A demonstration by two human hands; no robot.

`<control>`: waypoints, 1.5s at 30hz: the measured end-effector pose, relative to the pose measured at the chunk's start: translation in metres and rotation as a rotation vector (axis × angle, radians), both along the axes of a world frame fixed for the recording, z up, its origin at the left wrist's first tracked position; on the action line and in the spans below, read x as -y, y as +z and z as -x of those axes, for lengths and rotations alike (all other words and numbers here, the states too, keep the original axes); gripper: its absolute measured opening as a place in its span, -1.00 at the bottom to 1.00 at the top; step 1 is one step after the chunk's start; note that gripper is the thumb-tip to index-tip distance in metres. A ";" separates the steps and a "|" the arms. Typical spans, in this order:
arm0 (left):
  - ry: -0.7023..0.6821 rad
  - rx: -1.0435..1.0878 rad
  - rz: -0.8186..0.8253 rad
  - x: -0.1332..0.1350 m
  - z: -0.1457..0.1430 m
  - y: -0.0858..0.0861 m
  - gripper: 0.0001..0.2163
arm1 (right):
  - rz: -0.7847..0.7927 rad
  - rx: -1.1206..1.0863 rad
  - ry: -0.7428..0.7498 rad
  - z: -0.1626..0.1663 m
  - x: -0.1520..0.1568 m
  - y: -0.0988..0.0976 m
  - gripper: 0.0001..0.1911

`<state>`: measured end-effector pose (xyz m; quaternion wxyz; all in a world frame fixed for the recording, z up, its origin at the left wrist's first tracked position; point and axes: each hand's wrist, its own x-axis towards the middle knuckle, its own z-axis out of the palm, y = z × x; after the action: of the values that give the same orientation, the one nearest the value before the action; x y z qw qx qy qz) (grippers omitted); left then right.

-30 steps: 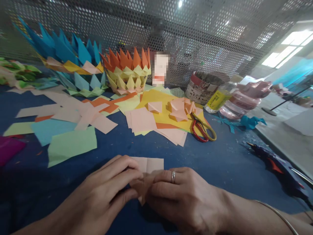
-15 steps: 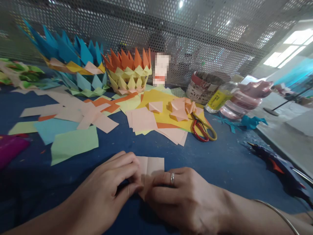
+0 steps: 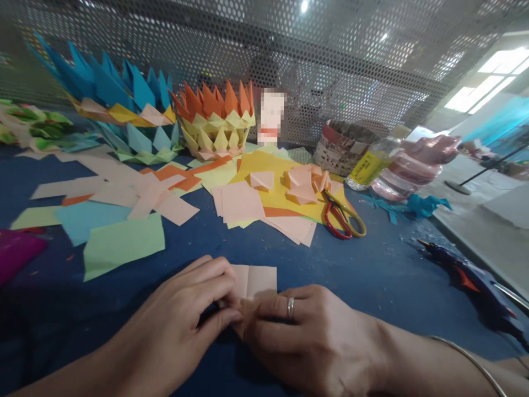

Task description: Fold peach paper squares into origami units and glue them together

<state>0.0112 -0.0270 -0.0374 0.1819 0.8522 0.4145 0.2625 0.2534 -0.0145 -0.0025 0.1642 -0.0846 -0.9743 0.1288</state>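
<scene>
A small pale pink paper piece [image 3: 255, 280] lies on the blue table [image 3: 363, 275] at the near edge, with a crease down its middle. My left hand [image 3: 182, 320] pinches its near left part, fingers closed on the fold. Pressed against it from the right, my right hand [image 3: 306, 336], with a ring on one finger, grips the paper's near part. Only the far half of the paper shows above my fingers.
Loose coloured paper sheets [image 3: 124, 242] are scattered at left and centre. Red-and-yellow scissors [image 3: 343, 218] lie beside folded pink pieces [image 3: 303, 184]. Orange-and-yellow [image 3: 217, 124] and blue [image 3: 119, 105] paper crowns stand at the back. A glue gun [image 3: 471, 281] lies right, near a bottle [image 3: 372, 165].
My fingers have shifted slightly on the pink paper, closing tighter on its fold. Nothing else on the table has moved.
</scene>
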 end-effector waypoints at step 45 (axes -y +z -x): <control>0.029 0.058 -0.252 0.006 -0.007 0.005 -0.76 | 0.035 0.044 -0.039 0.004 0.003 -0.003 -0.61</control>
<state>0.0179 -0.0330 -0.0329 0.0815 0.8544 0.3850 0.3394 0.2490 -0.0179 -0.0059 0.1435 -0.1093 -0.9734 0.1409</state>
